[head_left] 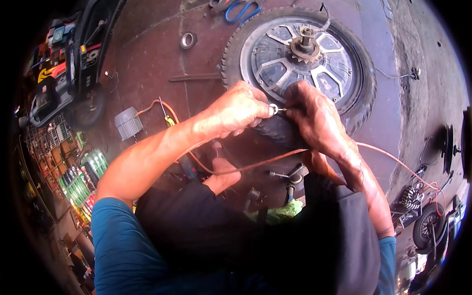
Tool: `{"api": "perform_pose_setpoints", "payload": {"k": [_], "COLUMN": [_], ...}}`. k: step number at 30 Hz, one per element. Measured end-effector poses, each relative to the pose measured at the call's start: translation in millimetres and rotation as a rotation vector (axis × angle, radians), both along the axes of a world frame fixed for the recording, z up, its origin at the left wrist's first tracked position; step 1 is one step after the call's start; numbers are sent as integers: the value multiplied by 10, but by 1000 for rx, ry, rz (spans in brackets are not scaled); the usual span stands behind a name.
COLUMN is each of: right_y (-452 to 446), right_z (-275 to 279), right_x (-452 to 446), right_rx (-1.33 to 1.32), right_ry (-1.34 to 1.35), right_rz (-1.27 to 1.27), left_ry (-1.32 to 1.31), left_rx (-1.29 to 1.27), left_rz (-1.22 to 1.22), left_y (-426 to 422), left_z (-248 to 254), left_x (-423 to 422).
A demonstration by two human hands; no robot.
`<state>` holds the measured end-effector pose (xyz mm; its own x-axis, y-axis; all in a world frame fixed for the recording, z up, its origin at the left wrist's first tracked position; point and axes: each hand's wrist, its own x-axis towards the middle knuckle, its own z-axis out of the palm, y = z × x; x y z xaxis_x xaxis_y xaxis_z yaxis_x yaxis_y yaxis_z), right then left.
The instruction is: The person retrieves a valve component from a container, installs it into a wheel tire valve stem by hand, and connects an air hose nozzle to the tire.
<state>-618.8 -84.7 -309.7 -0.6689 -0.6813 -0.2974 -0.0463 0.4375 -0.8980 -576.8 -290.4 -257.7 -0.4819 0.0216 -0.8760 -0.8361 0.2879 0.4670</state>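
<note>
My left hand (242, 109) is closed in a pinch at the near edge of a wheel. A small pale ring-shaped metal piece (273, 110) shows at its fingertips. Facing it, my right hand (314, 115) pinches a thin, short metal piece (282, 109) too small to name. The two pieces meet or nearly meet; I cannot tell if they are joined. Just beyond lies the wheel, with a knobbly black tyre (236, 49) and a grey hub (275, 73). A toothed sprocket (306, 51) sits on its axle, with a cable (325, 22) coming off the axle end.
An orange cord (265, 161) crosses the floor below my hands. Left of the wheel lie a tape roll (188, 40), a flat bar (195, 77), a yellow-handled screwdriver (169, 121) and a grey box (129, 123). Metal tools (295, 178) and a green bag (280, 213) lie near my legs.
</note>
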Motion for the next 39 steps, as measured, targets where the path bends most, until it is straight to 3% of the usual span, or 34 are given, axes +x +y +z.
{"api": "perform_pose_setpoints", "payload": {"k": [9,12,15,16,17,19,21,24,25,27,29,31,32,33,35,36,37,39], "right_y": [13,-42,-82,-68,-179,-5,-54,175,246,284,395,672,756,856,1260,1508,1756,2266], "right_z": [-1,-34,-29,-253,-342,-92,-109,81,102,113,187,531,620,540,718,811,766,933], "right_x": [12,49,126,195,302,181,172,115,157,217,301,416,492,492,563,637,766,1066], "right_rx": [0,45,61,-118,-66,-80,-68,-117,-197,-375,-528,-700,-770,-860,-970,-1039,-1078,-980], "right_ry": [-50,64,191,301,391,247,251,58,-15,-155,-351,-564,-700,-580,-702,-821,-814,-985], "right_rz": [-5,17,10,-18,-91,15,6,-62,-197,-455,-480,-497,-584,-578,-794,-911,-971,-1175], "left_ry": [380,185,-5,-25,-70,-95,-41,254,359,491,538,719,760,778,874,855,625,770], "left_rx": [2,-74,155,200,147,0,29,36,20,-64,-244,-279,-206,10,-23,112,249,111], "left_rz": [-162,-198,73,148,255,291,440,502,498,337,157,-257,-423,-418,-830,-837,-624,-459], "left_y": [-25,-60,-108,-123,-111,-357,-644,-762,-710,-525,-46,211,759,1168,1626,1766,1890,1840], "left_z": [-128,-80,11,-24,-46,-236,-252,-75,12,201,442,338,560,576,748,819,1054,1274], "left_x": [152,108,73,153,209,288,378,524,524,450,338,215,144,128,45,37,89,179]}}
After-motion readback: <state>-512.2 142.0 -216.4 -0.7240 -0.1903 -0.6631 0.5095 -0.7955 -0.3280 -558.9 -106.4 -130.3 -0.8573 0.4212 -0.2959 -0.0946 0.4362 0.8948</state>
